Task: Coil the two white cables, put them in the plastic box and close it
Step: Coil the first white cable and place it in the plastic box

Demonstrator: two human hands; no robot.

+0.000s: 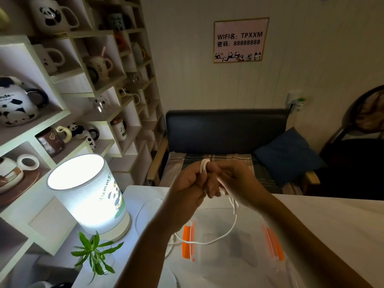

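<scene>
Left hand (192,180) fingers pinch the thin white cable (232,223) coil; right hand (234,183) fingers grip its tail. Risk: the slack, snagging the clear orange-latched plastic box (228,246) below, may unwind the coil.

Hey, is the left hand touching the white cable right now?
Touching. The head view shows the left hand gripping the white cable, with its loops sticking out above the curled fingers.

At nine o'clock of my box (228,242) stand the lamp (87,196) and plant (94,252) — at three o'clock the table (332,221) is bare.
</scene>
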